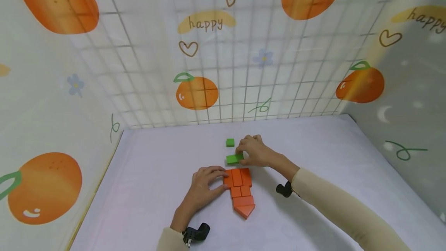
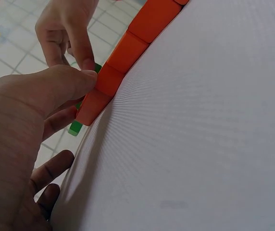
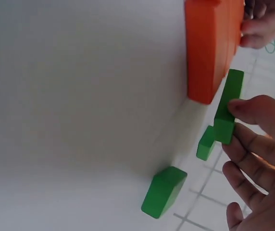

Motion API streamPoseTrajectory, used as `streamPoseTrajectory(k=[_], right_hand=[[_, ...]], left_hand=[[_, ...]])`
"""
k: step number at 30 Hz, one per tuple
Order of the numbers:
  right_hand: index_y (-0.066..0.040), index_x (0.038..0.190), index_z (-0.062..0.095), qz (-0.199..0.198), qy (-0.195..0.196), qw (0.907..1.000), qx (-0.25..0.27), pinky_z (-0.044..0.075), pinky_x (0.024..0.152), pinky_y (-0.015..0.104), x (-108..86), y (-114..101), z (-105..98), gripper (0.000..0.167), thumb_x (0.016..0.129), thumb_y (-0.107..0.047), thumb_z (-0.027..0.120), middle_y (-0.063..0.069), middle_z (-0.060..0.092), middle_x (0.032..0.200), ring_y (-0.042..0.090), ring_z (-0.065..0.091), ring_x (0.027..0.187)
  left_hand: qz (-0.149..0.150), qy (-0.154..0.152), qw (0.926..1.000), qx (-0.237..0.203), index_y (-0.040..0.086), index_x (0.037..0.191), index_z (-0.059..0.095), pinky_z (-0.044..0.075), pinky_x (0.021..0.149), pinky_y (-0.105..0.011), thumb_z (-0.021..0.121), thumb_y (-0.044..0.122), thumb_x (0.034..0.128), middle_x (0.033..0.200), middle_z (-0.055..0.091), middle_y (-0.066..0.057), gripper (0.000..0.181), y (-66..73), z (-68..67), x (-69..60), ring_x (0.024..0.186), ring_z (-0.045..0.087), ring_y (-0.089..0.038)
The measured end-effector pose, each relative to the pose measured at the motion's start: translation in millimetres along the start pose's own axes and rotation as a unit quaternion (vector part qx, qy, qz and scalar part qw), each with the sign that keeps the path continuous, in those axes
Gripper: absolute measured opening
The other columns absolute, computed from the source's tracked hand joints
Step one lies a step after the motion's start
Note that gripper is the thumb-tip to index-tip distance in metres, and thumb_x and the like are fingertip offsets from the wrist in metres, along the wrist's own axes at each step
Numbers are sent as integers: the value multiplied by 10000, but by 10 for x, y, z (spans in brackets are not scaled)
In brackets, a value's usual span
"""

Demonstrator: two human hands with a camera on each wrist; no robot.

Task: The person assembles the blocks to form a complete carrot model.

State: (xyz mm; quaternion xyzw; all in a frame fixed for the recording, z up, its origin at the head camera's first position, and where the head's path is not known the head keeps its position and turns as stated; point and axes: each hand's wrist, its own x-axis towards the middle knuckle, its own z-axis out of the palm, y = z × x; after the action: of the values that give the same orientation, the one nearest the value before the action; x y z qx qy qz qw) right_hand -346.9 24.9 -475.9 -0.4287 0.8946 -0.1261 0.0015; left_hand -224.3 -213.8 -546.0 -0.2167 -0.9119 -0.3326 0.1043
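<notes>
Orange blocks [image 1: 237,178] lie flat on the table, joined in a column with a pointed block [image 1: 245,210] at the near end. My left hand [image 1: 205,183] holds the block at the far left corner of this shape between thumb and fingers. In the left wrist view, the thumb lies against the orange block [image 2: 92,107]. Just beyond the shape, my right hand [image 1: 256,151] pinches a long green block [image 1: 232,160] between thumb and fingers. A small green block [image 1: 230,142] lies farther back. The right wrist view shows another green block [image 3: 164,192] apart from that hand.
The pale table [image 1: 156,158] ends at a back wall [image 1: 146,69] of printed cloth over a wire grid. Cloth walls also stand at the left and right. Each wrist carries a small black camera [image 1: 283,189].
</notes>
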Motion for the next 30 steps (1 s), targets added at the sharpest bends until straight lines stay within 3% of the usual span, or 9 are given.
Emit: streamPoseTrajectory(k=[9,19,30], right_hand=[[-200,1037,754,17,-418,9991,98,325,880,494,-17,-73,35,214,849,-286,808,-32,657,1072,221,521,1102],[-195,1088,749,122,-730,9962,464,319,843,452,-50,-5,57,231,871,-262,793,-54,657,1097,204,517,1098],[-193,1072,765,18,-683,9956,639,326,855,469,-57,27,-14,165,912,-201,726,-65,675,1058,205,528,1097]], left_hand=[[2,15,9999,-107,311,1220,702,321,945,-522,730,413,908,1334,587,109,329,-1,-7,-7,1173,474,-158],[-40,-34,10000,-67,333,1222,696,319,950,-512,723,427,910,1337,569,151,327,-4,15,-9,1173,464,-134],[-28,-10,10000,-72,318,1224,702,322,941,-509,726,424,908,1333,581,130,334,-7,2,4,1166,467,-137]])
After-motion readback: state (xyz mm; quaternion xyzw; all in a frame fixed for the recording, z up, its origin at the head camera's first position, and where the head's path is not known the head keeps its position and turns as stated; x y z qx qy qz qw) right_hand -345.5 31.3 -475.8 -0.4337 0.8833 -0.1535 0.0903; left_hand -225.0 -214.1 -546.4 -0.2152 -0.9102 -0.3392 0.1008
